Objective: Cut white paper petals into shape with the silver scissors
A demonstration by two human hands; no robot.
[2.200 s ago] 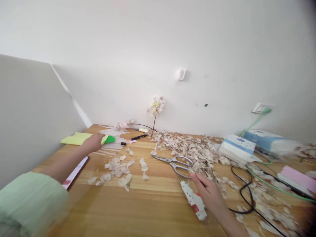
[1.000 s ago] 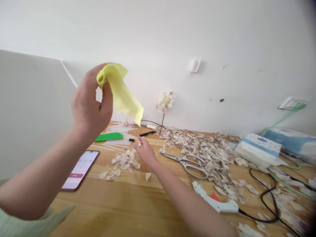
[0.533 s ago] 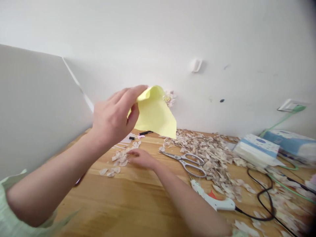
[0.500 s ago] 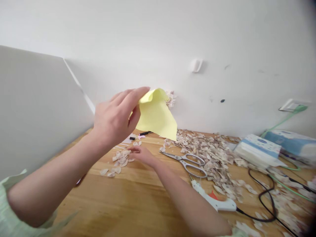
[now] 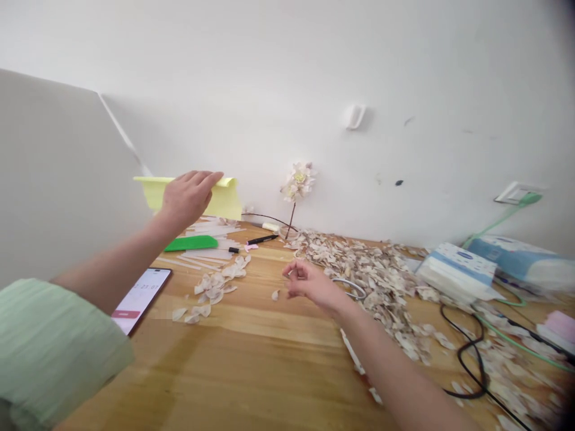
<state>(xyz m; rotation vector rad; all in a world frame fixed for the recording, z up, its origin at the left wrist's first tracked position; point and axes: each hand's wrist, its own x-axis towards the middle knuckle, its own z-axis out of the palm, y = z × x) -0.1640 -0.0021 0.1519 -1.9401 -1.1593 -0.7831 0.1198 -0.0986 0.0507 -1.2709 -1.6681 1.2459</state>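
My left hand (image 5: 191,193) is raised at the left, its fingers closed over the top edge of a yellow sheet of paper (image 5: 227,202). The sheet hangs down with its upper edge rolled or folded over. Above the wooden table (image 5: 251,365), my right hand (image 5: 308,281) has loosely curled fingers, thumb apart, and nothing visible in them. Just left of it lies a single pale petal (image 5: 275,295). Scissors (image 5: 353,288) are mostly hidden behind this hand, only a handle loop showing. A small cluster of loose petals (image 5: 211,288) lies between my hands.
A flower on a stem (image 5: 298,179) stands by the wall, beside a big pile of dried petals (image 5: 372,263). Leftward are a phone (image 5: 142,299), a green strip (image 5: 193,242), white sticks (image 5: 206,256) and a black pen (image 5: 263,239). Tissue packs (image 5: 462,269) and a black cable (image 5: 465,353) are rightward.
My left hand has carried the yellow paper leftward, uncovering the flower, green strip and phone. My right hand has left the small petal cluster and moved right, now covering part of the scissors.
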